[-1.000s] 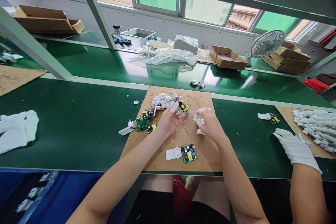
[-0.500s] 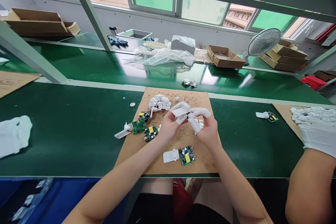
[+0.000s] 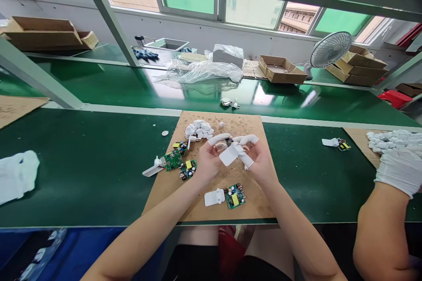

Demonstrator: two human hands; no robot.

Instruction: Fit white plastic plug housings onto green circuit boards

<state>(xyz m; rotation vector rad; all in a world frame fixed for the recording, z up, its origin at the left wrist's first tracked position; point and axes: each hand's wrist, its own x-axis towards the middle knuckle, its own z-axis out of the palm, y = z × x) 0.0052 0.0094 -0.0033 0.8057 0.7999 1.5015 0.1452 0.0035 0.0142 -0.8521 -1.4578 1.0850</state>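
My left hand, with white finger cots, is closed at the edge of a small circuit board, mostly hidden by the fingers. My right hand, also in finger cots, grips the white plastic plug cover next to that board. The cover's flat face is toward me. Below the hands, another white cover lies beside a green circuit board on the cardboard sheet. Left of my hands are several more boards and a heap of small white plastic pieces.
At the right, a co-worker's gloved hand rests near a pile of white pieces. A cover with a board lies between us. A white cloth is at far left; a fan and open carton stand behind.
The white cover between my hands has been turned and lowered, so its flat face now shows and the board appears above it. The co-worker's gloved hand has shifted slightly.
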